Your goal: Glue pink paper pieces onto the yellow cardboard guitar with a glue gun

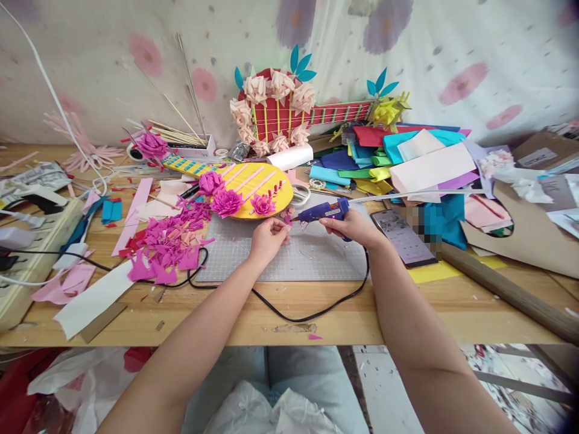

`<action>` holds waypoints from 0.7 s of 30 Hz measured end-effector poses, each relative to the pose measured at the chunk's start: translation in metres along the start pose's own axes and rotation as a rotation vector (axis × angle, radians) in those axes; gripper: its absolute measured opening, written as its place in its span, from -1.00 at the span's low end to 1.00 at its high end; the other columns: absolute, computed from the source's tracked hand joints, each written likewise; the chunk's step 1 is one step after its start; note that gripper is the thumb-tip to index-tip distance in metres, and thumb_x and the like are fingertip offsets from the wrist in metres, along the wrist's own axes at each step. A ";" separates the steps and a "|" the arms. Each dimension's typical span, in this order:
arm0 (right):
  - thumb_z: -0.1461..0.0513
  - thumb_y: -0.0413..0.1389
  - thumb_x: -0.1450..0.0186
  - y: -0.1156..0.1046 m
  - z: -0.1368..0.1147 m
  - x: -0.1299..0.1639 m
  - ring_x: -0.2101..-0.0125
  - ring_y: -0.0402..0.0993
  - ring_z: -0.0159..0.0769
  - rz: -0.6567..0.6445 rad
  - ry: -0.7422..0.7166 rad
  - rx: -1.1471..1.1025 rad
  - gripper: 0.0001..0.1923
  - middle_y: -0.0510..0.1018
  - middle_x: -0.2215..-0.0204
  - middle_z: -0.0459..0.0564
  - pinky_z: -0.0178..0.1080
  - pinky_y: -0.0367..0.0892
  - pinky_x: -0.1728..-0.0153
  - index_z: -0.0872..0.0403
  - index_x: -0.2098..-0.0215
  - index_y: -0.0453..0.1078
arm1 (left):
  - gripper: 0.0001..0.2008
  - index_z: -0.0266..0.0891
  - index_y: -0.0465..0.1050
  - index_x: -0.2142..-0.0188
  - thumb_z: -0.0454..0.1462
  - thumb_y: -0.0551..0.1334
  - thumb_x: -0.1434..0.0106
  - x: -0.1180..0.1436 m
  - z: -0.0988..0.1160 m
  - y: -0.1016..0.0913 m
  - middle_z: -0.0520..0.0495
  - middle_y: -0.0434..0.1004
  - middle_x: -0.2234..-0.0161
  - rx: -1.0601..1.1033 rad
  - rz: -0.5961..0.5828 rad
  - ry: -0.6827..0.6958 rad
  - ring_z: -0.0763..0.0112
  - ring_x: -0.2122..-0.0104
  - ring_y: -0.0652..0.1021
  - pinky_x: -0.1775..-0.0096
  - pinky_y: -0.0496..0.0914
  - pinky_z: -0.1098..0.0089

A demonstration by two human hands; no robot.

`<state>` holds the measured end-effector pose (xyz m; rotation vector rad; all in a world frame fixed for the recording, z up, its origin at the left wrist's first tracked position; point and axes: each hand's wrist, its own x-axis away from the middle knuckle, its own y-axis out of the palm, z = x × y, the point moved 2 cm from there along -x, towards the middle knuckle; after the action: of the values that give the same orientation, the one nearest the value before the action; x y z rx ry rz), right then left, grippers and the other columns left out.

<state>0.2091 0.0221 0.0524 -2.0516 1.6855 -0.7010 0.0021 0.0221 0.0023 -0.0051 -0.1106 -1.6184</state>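
Right now I have the right hand [357,228] wrapped around the handle of a blue glue gun [323,212], fingers curled tight on the grip, nozzle pointing left toward the left hand [268,237]. The left hand's fingertips are pressed together on a small pink piece [287,218], pinching it just at the nozzle tip; the piece is too small for me to say more of its shape. Both hands hover over a grey cutting mat [289,256], close to the lower edge of a yellow paper guitar [253,188] that lies flat on the wooden table [407,313] and already carries magenta paper flowers [226,202]. The gun's black cord [289,310] loops across the table's front edge. Left of the mat sits a heap of magenta scraps [167,247]; right of the gun lies a phone [403,236], and behind it a stack of coloured sheets [407,157]. A second, red guitar [280,114] stands against the wall.

I judge this to be the gluing step: a dab of hot glue goes onto the pinched piece. The next move, as I read it, calls for a steady nozzle, a light squeeze, and fingertips kept clear of the hot glue before the piece goes against the yellow guitar.
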 end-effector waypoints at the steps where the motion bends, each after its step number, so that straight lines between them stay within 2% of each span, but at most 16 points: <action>1: -0.14 0.12 -0.08 -0.001 0.003 -0.001 0.71 0.14 -0.51 0.017 -0.020 -0.035 -0.51 0.27 0.74 -0.14 -0.36 0.07 0.66 0.13 0.60 0.30 | -0.85 -0.28 0.34 0.50 -0.30 0.31 -0.03 0.000 -0.001 0.000 0.08 0.39 0.61 0.002 -0.004 0.001 0.51 0.60 0.50 0.56 0.43 0.50; 3: -0.13 0.10 -0.11 -0.003 0.009 -0.004 0.70 0.14 -0.50 0.084 -0.060 -0.111 -0.52 0.27 0.74 -0.14 -0.36 0.07 0.65 0.13 0.59 0.32 | -0.85 -0.28 0.34 0.50 -0.28 0.31 -0.03 -0.001 -0.003 0.000 0.09 0.39 0.60 0.006 -0.012 0.000 0.52 0.60 0.51 0.56 0.42 0.50; 6: -0.13 0.09 -0.11 -0.006 0.021 -0.010 0.67 0.17 -0.48 0.285 -0.045 -0.181 -0.53 0.34 0.69 -0.10 -0.35 0.11 0.63 0.13 0.53 0.37 | -0.83 -0.28 0.34 0.50 -0.27 0.31 -0.02 0.000 -0.003 -0.001 0.09 0.39 0.60 0.002 -0.043 0.003 0.53 0.61 0.50 0.57 0.41 0.53; 9: -0.13 0.12 -0.06 -0.008 0.035 -0.018 0.60 0.29 -0.40 0.504 0.039 -0.146 -0.53 0.50 0.52 0.01 -0.31 0.20 0.56 0.13 0.43 0.41 | -0.81 -0.28 0.33 0.50 -0.26 0.33 0.01 0.005 0.002 -0.003 0.09 0.39 0.60 0.009 -0.129 0.028 0.54 0.62 0.48 0.57 0.41 0.52; 11: -0.12 0.14 -0.04 -0.009 0.043 -0.022 0.50 0.40 -0.30 0.594 0.076 -0.055 -0.52 0.56 0.42 0.07 -0.26 0.27 0.45 0.13 0.36 0.43 | -0.78 -0.28 0.32 0.50 -0.23 0.33 0.02 0.009 0.008 -0.005 0.09 0.40 0.60 0.022 -0.188 0.060 0.55 0.62 0.47 0.56 0.41 0.50; 13: -0.12 0.12 -0.05 -0.009 0.048 -0.025 0.38 0.46 -0.17 0.632 0.114 0.075 -0.50 0.57 0.38 0.12 -0.20 0.29 0.34 0.14 0.33 0.45 | -0.76 -0.28 0.32 0.49 -0.21 0.34 0.03 0.014 0.013 -0.007 0.08 0.41 0.58 0.041 -0.219 0.092 0.55 0.62 0.47 0.56 0.40 0.51; 16: -0.15 0.08 -0.07 -0.008 0.050 -0.028 0.29 0.48 -0.04 0.609 0.165 0.254 -0.45 0.56 0.36 0.18 -0.13 0.29 0.31 0.17 0.31 0.45 | -0.73 -0.27 0.33 0.48 -0.17 0.35 0.04 0.017 0.018 -0.008 0.06 0.45 0.54 0.088 -0.216 0.117 0.54 0.58 0.50 0.53 0.42 0.51; 21: -0.19 0.04 -0.09 -0.011 0.044 -0.022 0.26 0.47 -0.01 0.523 0.198 0.382 -0.41 0.54 0.31 0.21 -0.13 0.29 0.34 0.13 0.24 0.42 | -0.68 -0.28 0.37 0.40 -0.13 0.37 0.07 0.020 0.019 -0.002 -0.02 0.54 0.43 0.233 -0.165 0.019 0.42 0.43 0.59 0.43 0.47 0.44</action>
<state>0.2408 0.0452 0.0202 -1.2443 1.9055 -0.9677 -0.0024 0.0033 0.0221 0.2036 -0.2911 -1.7614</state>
